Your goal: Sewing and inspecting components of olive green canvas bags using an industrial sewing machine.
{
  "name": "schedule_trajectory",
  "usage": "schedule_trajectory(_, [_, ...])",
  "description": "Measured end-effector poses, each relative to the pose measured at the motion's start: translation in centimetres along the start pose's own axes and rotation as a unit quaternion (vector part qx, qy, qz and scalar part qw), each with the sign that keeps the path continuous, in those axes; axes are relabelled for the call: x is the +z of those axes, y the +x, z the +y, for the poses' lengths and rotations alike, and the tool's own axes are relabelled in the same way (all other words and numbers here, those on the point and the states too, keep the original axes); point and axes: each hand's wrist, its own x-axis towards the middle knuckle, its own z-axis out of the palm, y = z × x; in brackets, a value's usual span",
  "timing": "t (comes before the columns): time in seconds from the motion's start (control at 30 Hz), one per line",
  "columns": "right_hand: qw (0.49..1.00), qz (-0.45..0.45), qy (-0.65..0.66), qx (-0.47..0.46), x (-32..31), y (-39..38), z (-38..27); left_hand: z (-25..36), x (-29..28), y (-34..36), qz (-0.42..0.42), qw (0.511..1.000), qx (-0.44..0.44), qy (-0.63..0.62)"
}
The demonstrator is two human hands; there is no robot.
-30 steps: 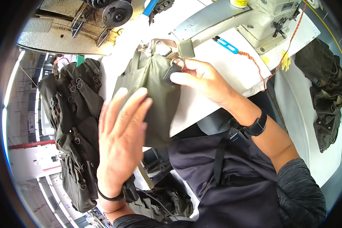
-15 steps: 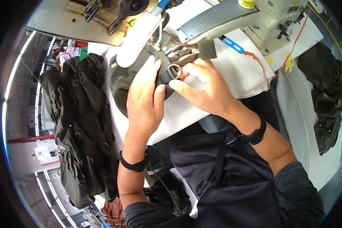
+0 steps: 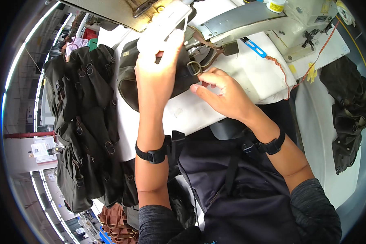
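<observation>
An olive-green fabric pouch (image 3: 131,77) lies on the white sewing table (image 3: 183,118), pushed under the head of a sewing machine (image 3: 248,18). My left hand (image 3: 158,69) lies flat on top of the pouch, fingers stretched toward the machine. My right hand (image 3: 221,91) rests on the table just right of the pouch, its fingertips pinching the strap beside a metal ring (image 3: 194,68) on the pouch's edge. Brown webbing (image 3: 207,46) runs from the ring area under the machine's foot.
A big heap of dark olive pouches with rings (image 3: 85,122) hangs at my left. More dark fabric pieces (image 3: 349,110) lie at the right on a grey surface. A blue tool (image 3: 254,46) and an orange cord (image 3: 280,69) sit on the machine bed.
My left hand has slid forward over the pouch toward the machine. The pouch has moved further under the machine head, and my right hand has shifted from its top to its ring edge.
</observation>
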Motion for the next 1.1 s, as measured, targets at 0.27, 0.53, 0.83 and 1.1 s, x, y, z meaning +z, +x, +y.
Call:
schedule_trajectory(0.27, [0.996, 0.027, -0.067, -0.051, -0.7, -0.5, -2.2, 1.9, -0.3, -2.5, 0.02, 0.991, 0.053, 0.12])
schedule_trajectory(0.53, [0.998, 0.019, -0.038, -0.055, -0.6, -1.0, -2.5, 3.6, -1.1, -2.7, -0.098, 0.979, 0.105, 0.148])
schedule_trajectory(0.83, [0.974, 0.14, -0.103, -0.142, -0.8, -1.2, -3.6, 1.7, -1.0, -4.8, -0.008, 0.97, 0.176, 0.167])
schedule_trajectory(1.1, [0.998, 0.04, -0.043, 0.017, -0.4, 1.1, -3.6, 0.0, 0.3, -5.8, 0.033, 0.961, 0.197, 0.191])
